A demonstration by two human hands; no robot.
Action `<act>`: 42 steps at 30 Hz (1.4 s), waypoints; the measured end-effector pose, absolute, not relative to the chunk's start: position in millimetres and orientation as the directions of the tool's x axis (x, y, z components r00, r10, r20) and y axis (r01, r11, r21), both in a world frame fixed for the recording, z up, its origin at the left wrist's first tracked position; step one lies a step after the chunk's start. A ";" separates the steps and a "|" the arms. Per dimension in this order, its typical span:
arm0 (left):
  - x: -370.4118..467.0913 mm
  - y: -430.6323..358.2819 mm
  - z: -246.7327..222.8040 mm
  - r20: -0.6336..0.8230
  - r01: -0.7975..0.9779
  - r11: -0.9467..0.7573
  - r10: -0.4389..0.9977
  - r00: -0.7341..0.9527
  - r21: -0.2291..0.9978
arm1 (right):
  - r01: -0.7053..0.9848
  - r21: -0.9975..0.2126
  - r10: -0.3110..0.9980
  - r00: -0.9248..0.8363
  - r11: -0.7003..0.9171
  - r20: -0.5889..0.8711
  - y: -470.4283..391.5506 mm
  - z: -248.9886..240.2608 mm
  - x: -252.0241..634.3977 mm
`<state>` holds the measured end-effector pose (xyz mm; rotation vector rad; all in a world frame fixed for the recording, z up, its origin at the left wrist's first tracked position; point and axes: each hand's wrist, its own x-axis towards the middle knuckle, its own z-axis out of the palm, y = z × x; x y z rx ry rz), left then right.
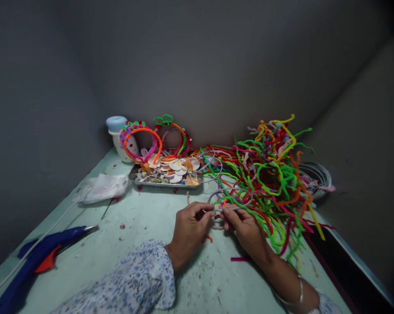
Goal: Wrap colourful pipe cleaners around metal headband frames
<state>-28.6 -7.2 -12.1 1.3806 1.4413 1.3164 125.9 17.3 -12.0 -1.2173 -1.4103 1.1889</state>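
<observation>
A pale green table (pixel 111 248) is filling the lower view, with grey walls enclosing it behind and at the sides. A tangled heap of coloured fuzzy stems (pixel 280 172), mostly green, red and orange, is sprawling over its right half. At the left edge, a blue glue gun (pixel 46 248) with a red trigger is lying with its metal nozzle pointing toward the middle. Beyond the hands, a shallow metal tray (pixel 164 185) is holding shell pieces, pale ones at the right and small greyish ones at the left. The left hand (pixel 188 224) and right hand (pixel 249 231) are working close together in front of the heap; each is pinching with thumb and forefinger nearly closed. Between them they are gripping the near side of a thin grey loop (pixel 231 189), which is extending beyond the fingertips toward the stems; finer detail at the grip is too small to tell. A coil of wire (pixel 328 179) is resting at the heap's far right. A pale jar (pixel 118 148) with a light blue lid is standing behind the tray's left end, fuzzy-wrapped headbands (pixel 141 129) are standing beside it, and a clear plastic bag (pixel 108 187) is lying nearer. A short magenta stem (pixel 240 259) is lying beside the right wrist.
</observation>
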 end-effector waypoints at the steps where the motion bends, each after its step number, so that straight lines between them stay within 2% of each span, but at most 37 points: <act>1: -28.4 -7.4 -11.9 0.140 0.224 -0.104 0.978 -0.154 0.969 | 0.121 -0.992 0.994 -0.107 0.037 0.024 16.9 -10.4 125.6; 4: -28.1 -7.7 -10.4 0.166 0.231 -0.126 0.973 -0.159 0.965 | 0.119 -0.993 0.995 -0.098 0.026 0.015 15.9 -6.8 125.2; 13: -29.6 -6.9 -9.4 0.244 0.232 -0.208 0.960 -0.139 0.950 | 0.152 -0.980 0.984 -0.141 0.126 0.105 15.8 -3.3 127.8; 18: -29.6 -6.4 -11.7 0.242 0.226 -0.208 0.961 -0.132 0.952 | 0.198 -0.958 0.971 -0.161 0.207 0.176 18.9 -15.3 132.2; 20: -29.6 -6.2 -12.4 0.236 0.218 -0.204 0.963 -0.129 0.954 | 0.167 -0.959 0.967 -0.158 0.227 0.202 20.3 -20.3 132.5; 24: -29.8 -6.6 -12.7 0.217 0.193 -0.192 0.969 -0.119 0.962 | 0.074 -0.973 0.967 -0.146 0.219 0.206 21.2 -25.7 131.3; 34: -30.5 -4.9 -11.6 0.230 0.274 -0.195 0.968 -0.102 0.942 | 0.127 -0.965 0.967 -0.143 0.230 0.212 20.8 -26.2 132.2; 42: -29.7 -4.4 -16.3 0.169 0.271 -0.144 0.983 -0.074 0.952 | 0.116 -0.961 0.956 -0.186 0.250 0.226 19.7 -24.5 132.3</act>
